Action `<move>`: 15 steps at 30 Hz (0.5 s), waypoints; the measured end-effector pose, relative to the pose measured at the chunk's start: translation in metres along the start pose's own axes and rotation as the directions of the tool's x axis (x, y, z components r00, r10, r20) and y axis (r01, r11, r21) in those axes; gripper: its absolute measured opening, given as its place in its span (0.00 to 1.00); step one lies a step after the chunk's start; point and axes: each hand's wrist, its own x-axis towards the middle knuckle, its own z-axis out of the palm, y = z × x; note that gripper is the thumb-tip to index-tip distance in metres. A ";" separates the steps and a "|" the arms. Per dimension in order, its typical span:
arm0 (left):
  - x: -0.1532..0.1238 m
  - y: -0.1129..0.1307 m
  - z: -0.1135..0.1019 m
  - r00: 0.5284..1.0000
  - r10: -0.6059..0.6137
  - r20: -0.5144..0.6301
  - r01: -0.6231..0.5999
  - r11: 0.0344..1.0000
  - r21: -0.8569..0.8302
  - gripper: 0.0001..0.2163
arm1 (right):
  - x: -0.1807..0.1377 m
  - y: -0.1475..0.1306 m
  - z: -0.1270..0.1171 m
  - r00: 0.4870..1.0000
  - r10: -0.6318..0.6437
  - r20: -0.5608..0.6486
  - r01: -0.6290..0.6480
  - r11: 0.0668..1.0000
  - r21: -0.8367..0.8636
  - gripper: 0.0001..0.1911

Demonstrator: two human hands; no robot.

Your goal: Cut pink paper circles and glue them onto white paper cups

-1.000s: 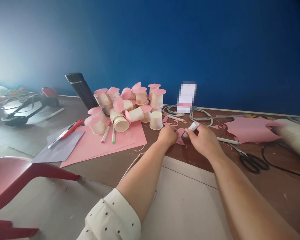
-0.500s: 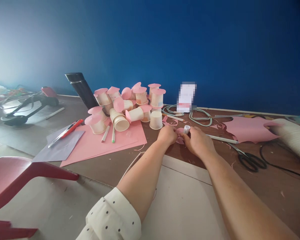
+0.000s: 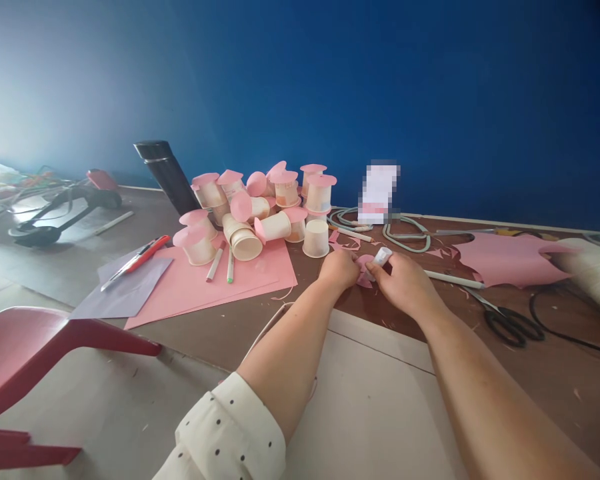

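My right hand is closed around a white glue stick, which leans with its upper end to the right. The stick's lower end is by a small pink paper piece; whether they touch I cannot make out. My left hand pinches the left edge of that paper on the brown table. Beyond the left hand, an upside-down paper cup stands bare. A heap of similar cups, several with pink paper discs on their bases, lies behind and to the left.
Pink sheets, a grey sheet, a red utility knife and two markers lie left. Black-handled scissors, a cut pink sheet and a white rod are right. A black flask leans behind.
The glue stick has tilted from nearly upright to leaning right, and my right hand has turned with it. The left hand stays at the pink paper; the whole view has shifted slightly.
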 end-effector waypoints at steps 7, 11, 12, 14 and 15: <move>0.000 0.000 0.000 1.000 0.001 -0.002 -0.001 1.000 0.005 0.09 | 0.000 0.002 -0.004 1.000 0.018 -0.014 -0.018 1.000 0.007 0.14; 0.000 0.000 0.000 1.000 0.007 0.000 -0.007 1.000 0.013 0.10 | 0.000 0.000 -0.009 0.998 0.054 -0.025 -0.054 0.998 0.019 0.15; 0.000 0.000 0.000 1.000 0.004 0.000 -0.004 1.000 0.012 0.10 | -0.001 -0.001 -0.010 0.998 0.063 -0.010 -0.063 0.998 0.018 0.15; 0.000 0.000 0.000 1.000 -0.006 0.003 0.006 1.000 0.006 0.09 | -0.001 -0.002 -0.012 0.997 0.078 0.029 -0.078 0.997 0.017 0.15; 0.000 0.001 0.000 1.000 -0.010 0.003 0.010 1.000 0.005 0.09 | -0.001 -0.003 -0.013 0.996 0.081 0.042 -0.081 0.996 0.019 0.15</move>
